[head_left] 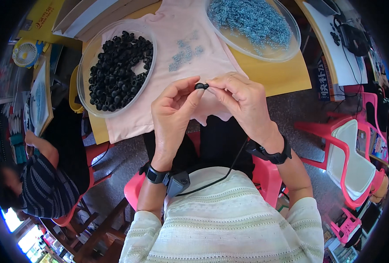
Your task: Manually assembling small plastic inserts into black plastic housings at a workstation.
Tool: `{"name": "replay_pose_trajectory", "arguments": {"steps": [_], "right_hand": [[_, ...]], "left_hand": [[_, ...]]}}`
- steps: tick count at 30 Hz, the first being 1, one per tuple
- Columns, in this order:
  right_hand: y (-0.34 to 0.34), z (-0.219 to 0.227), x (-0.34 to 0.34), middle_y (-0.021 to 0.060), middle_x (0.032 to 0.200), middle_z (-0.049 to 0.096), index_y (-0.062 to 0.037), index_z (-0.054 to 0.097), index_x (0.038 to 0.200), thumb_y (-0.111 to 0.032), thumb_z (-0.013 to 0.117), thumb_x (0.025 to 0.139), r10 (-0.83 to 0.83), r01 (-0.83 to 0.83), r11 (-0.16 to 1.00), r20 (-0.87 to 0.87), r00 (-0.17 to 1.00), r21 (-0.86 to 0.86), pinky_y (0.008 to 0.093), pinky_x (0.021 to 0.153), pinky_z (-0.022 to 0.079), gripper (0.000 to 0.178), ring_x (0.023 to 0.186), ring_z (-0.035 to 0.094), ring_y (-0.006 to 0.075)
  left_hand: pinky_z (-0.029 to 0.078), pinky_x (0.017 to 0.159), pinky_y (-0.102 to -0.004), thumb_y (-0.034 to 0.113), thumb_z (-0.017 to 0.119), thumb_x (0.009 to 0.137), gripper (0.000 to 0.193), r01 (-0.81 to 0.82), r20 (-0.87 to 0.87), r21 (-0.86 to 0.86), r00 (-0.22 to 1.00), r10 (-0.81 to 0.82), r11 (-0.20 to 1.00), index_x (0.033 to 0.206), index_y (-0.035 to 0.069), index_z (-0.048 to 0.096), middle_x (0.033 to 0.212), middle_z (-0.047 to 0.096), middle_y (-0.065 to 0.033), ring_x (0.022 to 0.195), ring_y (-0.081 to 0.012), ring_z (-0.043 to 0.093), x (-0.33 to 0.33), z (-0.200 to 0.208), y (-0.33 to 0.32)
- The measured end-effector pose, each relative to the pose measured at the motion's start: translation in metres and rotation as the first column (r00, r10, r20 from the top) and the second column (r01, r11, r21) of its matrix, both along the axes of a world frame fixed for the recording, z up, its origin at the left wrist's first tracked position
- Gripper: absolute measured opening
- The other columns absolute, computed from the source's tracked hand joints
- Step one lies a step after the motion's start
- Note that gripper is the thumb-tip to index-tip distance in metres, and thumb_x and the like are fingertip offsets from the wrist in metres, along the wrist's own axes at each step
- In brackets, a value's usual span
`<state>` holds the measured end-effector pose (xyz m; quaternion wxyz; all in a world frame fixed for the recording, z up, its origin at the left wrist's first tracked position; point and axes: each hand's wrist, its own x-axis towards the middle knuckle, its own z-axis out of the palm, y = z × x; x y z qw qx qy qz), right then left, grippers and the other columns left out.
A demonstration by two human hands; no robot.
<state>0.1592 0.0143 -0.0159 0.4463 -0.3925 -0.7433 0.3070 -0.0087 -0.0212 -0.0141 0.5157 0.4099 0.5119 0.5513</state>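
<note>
At nine o'clock a seated person in a striped top (45, 184) bends over their own work, apart from the wearer. At ten o'clock, on the table (286, 74), a clear round dish (85, 65) holds a heap of small black rubber caps (115, 70). A pale pink cloth (168, 57) covers the table's middle, with a few loose small grey metal clips (183, 52) lying on it at twelve o'clock.

Just below centre the left hand (172, 114) rises with its thumb and forefinger drawn close together, their tips pressed on the left side of one black rubber cap (201, 86). The right hand (242, 103) meets it from the other side; its fingers (218, 87) are likewise pinched nearly shut on the cap's right side. So the cap sits between both sets of fingertips, lifted above the cloth's near edge, touching thumb and forefinger of each hand. Both wrists wear black bands.

At one o'clock a second clear dish (291, 44) carries a mound of grey metal clips (251, 19). At four o'clock stands a pink plastic chair (348, 153).
</note>
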Motion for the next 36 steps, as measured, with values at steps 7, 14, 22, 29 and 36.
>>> {"name": "replay_pose_trajectory", "arguments": {"steps": [7,14,22,29,36], "right_hand": [[0.006,-0.009,0.005,0.0027,0.091,0.065,-0.0069,0.072,0.089,-0.004,0.077,0.072,-0.163,0.122,0.964,0.163,0.973,0.236,0.0337,0.08,0.048,0.018,0.093,0.057,0.0255],[0.005,-0.01,0.018,0.0043,0.091,0.065,-0.0069,0.072,0.09,-0.002,0.074,0.074,-0.179,0.123,0.965,0.237,0.955,0.233,0.0344,0.076,0.049,0.017,0.087,0.06,0.0246],[0.029,0.001,-0.018,0.0119,0.07,0.062,-0.0053,0.062,0.072,-0.025,0.066,0.089,-0.243,0.216,0.968,0.255,0.936,0.131,0.0374,0.055,0.047,0.026,0.064,0.062,0.0316],[0.039,-0.011,-0.03,0.0156,0.06,0.055,-0.0045,0.057,0.063,-0.027,0.064,0.092,-0.308,0.257,0.948,0.342,0.888,0.187,0.0408,0.049,0.041,0.037,0.056,0.056,0.0357],[0.035,-0.01,-0.034,0.0147,0.06,0.054,-0.0058,0.055,0.064,-0.024,0.062,0.093,-0.309,0.28,0.951,0.374,0.874,0.131,0.04,0.049,0.04,0.035,0.055,0.056,0.0342]], "left_hand": [[0.048,0.085,-0.0227,0.001,0.071,0.087,0.023,0.056,-0.192,0.075,0.981,-0.041,0.996,0.109,-0.004,0.068,0.104,0.067,-0.0053,0.093,-0.0109,0.062,0.003,-0.007,0.006],[0.052,0.063,-0.0272,-0.001,0.071,0.083,0.021,0.148,-0.538,0.193,0.843,-0.021,0.97,0.104,0.0,0.071,0.097,0.061,-0.0079,0.082,-0.0137,0.063,0.017,-0.005,0.012],[0.052,0.059,-0.0287,-0.004,0.072,0.077,0.024,0.176,-0.62,0.384,0.777,0.112,0.907,0.101,-0.001,0.071,0.098,0.058,-0.0111,0.078,-0.0195,0.062,0.013,-0.025,0.019],[0.052,0.068,-0.0321,-0.005,0.073,0.075,0.018,0.124,-0.533,0.3,0.844,0.058,0.946,0.093,-0.003,0.071,0.095,0.059,-0.0099,0.083,-0.0232,0.061,0.015,-0.022,0.017],[0.049,0.075,-0.0341,-0.006,0.074,0.068,0.024,0.164,-0.572,0.322,0.818,0.054,0.932,0.092,0.001,0.071,0.097,0.06,-0.009,0.088,-0.0255,0.058,0.013,-0.024,0.017]]}}
